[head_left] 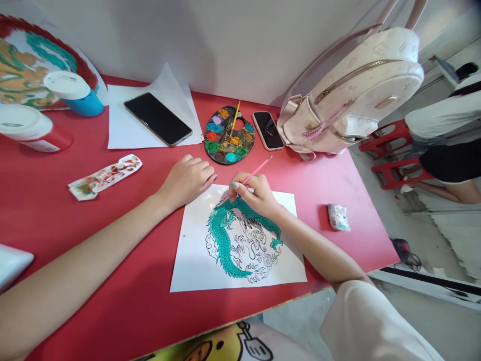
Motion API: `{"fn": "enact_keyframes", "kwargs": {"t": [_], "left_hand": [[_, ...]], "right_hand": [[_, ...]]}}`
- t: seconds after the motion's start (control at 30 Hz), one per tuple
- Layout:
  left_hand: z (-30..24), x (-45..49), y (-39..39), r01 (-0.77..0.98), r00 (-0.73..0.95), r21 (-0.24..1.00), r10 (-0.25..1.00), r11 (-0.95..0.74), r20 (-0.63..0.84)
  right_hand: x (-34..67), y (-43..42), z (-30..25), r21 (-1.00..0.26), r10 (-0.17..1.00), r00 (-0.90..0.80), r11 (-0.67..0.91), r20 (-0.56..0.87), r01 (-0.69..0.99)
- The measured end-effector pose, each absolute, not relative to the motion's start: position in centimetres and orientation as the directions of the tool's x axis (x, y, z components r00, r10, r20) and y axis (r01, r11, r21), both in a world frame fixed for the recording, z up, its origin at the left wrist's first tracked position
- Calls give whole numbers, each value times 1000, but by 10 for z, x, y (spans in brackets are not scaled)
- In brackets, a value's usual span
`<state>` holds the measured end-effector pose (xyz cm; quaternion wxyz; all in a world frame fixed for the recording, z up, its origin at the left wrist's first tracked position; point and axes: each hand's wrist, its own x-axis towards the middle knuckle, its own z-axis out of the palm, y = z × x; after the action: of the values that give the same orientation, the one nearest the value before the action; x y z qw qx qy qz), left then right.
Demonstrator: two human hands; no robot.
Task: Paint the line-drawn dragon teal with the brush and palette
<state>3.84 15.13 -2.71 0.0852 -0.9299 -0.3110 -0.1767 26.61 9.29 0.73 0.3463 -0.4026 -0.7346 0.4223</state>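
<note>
In my right hand I pinch a thin pink paintbrush, its tip down at the upper left of a dragon drawing. The drawing is on a white sheet of paper; the dragon's body is largely painted teal, while its head and the clouds are black outline. My left hand rests on the table by the sheet's upper left corner, fingers curled, with nothing visible in them. Just beyond both hands sits a paint palette with several colours and a yellow brush lying across it.
On the red table are a black phone on white papers, a smaller phone, a pale backpack, a stained strip, a small packet, and red and blue paint bottles. Right: people by red stools.
</note>
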Motion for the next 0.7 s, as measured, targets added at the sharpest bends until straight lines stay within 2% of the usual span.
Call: {"fn": "enact_keyframes", "kwargs": {"t": [0.23,0.7], "left_hand": [[-27,38,151,616,742,-50,557,-786,374],[-24,38,151,608,742,-29,555,-793,377]], "right_hand": [[267,93,5,-907,898,-412,296,156,300],[265,90,8,-898,877,-434,347,208,271]]}}
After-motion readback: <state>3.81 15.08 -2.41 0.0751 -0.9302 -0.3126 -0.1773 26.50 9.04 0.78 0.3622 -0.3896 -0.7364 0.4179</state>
